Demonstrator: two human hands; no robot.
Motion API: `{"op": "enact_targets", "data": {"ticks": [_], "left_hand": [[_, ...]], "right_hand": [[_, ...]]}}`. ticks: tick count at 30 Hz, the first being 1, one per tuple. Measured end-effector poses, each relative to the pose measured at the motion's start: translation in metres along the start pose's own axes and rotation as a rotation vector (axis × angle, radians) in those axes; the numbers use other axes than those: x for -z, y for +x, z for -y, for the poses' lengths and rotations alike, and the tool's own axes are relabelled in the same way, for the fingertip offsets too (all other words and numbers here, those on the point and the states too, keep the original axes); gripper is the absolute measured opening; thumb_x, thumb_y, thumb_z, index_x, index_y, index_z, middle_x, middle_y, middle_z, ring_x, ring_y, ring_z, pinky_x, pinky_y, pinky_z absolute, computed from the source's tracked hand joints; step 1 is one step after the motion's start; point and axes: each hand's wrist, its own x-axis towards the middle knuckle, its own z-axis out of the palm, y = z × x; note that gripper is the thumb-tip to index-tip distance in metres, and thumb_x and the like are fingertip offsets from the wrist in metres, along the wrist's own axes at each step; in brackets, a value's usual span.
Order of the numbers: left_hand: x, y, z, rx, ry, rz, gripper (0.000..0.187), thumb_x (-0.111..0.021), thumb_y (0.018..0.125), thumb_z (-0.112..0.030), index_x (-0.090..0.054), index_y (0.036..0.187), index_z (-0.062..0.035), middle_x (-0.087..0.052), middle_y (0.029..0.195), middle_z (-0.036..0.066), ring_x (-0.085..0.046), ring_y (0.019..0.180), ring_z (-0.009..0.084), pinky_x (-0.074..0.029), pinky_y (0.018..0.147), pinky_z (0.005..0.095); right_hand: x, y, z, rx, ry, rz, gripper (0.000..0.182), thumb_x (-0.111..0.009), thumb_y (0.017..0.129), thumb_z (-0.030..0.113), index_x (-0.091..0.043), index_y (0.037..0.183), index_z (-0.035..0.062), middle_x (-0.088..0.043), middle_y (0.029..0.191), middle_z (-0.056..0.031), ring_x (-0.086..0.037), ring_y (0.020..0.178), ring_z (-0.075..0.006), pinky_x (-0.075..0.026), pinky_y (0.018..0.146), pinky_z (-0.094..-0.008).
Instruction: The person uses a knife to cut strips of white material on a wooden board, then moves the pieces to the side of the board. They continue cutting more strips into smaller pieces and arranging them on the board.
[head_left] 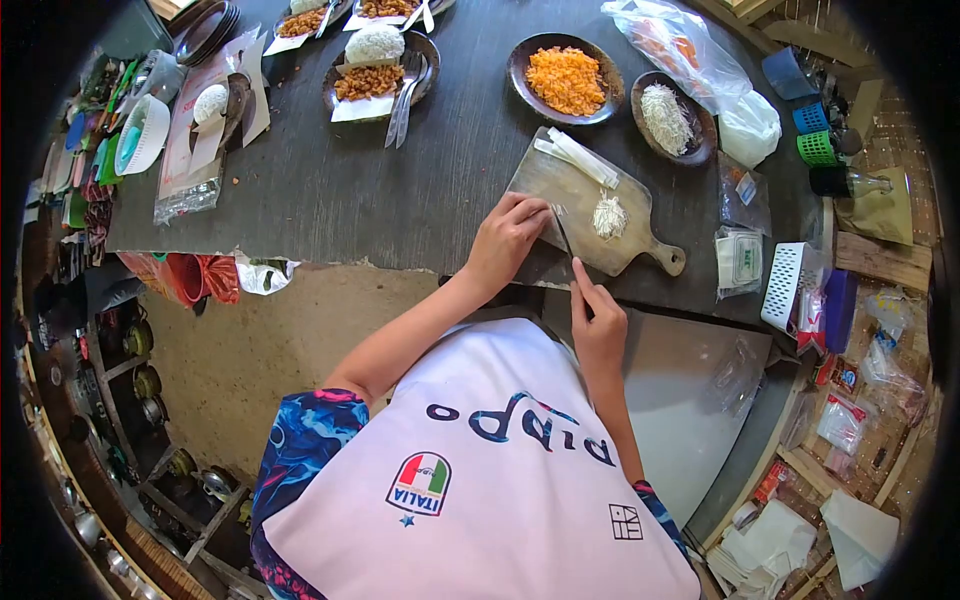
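My right hand point(600, 318) is closed on a knife point(565, 234), its dark narrow blade pointing up and left over the edge of a wooden cutting board point(640, 232). Beside the blade tip, the fingers of my left hand point(508, 240) are bent and pinched together on a white vegetable, mostly hidden by them, with fine white shreds point(559, 210) showing at the blade. Pale vegetable sticks point(580, 157), perhaps white radish, lie at the board's far end. A small heap of white shreds point(609, 216) sits near its handle.
Behind the board stand a brown bowl of chopped orange vegetable point(565, 82) and a bowl of white shreds point(664, 118). Plastic bags point(748, 128) lie at right. Plates with rice point(375, 45), brown food and cutlery point(403, 105) are farther left. A white perforated basket point(784, 287) stands by the right edge.
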Motion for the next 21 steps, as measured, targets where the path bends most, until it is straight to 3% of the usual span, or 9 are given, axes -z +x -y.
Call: {"op": "enact_targets", "data": {"ticks": [2, 5, 14, 15, 19, 21], "left_hand": [[0.000, 0.000, -0.002, 0.039, -0.016, -0.017, 0.020, -0.076, 0.088, -0.004, -0.079, 0.108, -0.0037, -0.070, 0.112, 0.005, -0.064, 0.108, 0.0277, -0.058, 0.090, 0.0392], [-0.001, 0.000, -0.001, 0.044, -0.039, -0.034, 0.020, -0.077, 0.087, -0.005, -0.079, 0.107, -0.0046, -0.069, 0.110, 0.006, -0.063, 0.106, 0.0282, -0.058, 0.088, 0.0392], [0.001, 0.007, -0.007, 0.162, -0.134, -0.068, 0.011, -0.080, 0.086, -0.004, -0.079, 0.096, -0.0018, -0.071, 0.105, 0.009, -0.063, 0.106, 0.0298, -0.056, 0.089, 0.0399], [0.003, 0.009, -0.005, 0.180, -0.173, -0.065, 0.011, -0.081, 0.085, -0.004, -0.079, 0.095, -0.0024, -0.072, 0.104, 0.008, -0.064, 0.104, 0.0287, -0.056, 0.089, 0.0391], [0.013, 0.021, -0.002, 0.334, -0.375, -0.064, 0.013, -0.086, 0.082, -0.008, -0.081, 0.094, -0.0049, -0.078, 0.102, 0.007, -0.067, 0.100, 0.0243, -0.055, 0.086, 0.0360], [0.021, 0.034, 0.002, 0.370, -0.459, -0.044, 0.016, -0.086, 0.084, -0.007, -0.082, 0.099, -0.0080, -0.080, 0.107, 0.005, -0.067, 0.101, 0.0178, -0.053, 0.086, 0.0322]], "right_hand": [[-0.003, 0.002, -0.002, 0.019, 0.016, 0.006, 0.042, -0.069, 0.099, 0.004, -0.070, 0.140, 0.0137, -0.057, 0.077, -0.0172, -0.054, 0.062, -0.0266, -0.049, 0.065, -0.0358], [-0.003, 0.001, -0.007, 0.000, 0.011, 0.030, 0.043, -0.069, 0.100, 0.010, -0.070, 0.141, 0.0195, -0.062, 0.079, -0.0152, -0.063, 0.068, -0.0321, -0.051, 0.066, -0.0421], [0.017, -0.012, -0.014, 0.003, 0.034, 0.062, 0.044, -0.069, 0.100, 0.009, -0.069, 0.142, 0.0178, -0.058, 0.074, -0.0164, -0.060, 0.064, -0.0319, -0.050, 0.065, -0.0427], [0.022, -0.017, -0.010, -0.078, 0.029, 0.064, 0.043, -0.069, 0.099, 0.004, -0.070, 0.141, 0.0130, -0.060, 0.080, -0.0196, -0.055, 0.063, -0.0233, -0.050, 0.065, -0.0345], [0.009, -0.026, -0.007, -0.077, 0.116, 0.111, 0.042, -0.069, 0.100, 0.006, -0.068, 0.142, 0.0118, -0.063, 0.079, -0.0153, -0.055, 0.066, -0.0145, -0.051, 0.066, -0.0326], [-0.009, -0.018, -0.006, -0.095, 0.253, 0.074, 0.044, -0.068, 0.100, 0.009, -0.068, 0.144, 0.0144, -0.062, 0.079, -0.0190, -0.058, 0.066, -0.0253, -0.051, 0.068, -0.0347]]}}
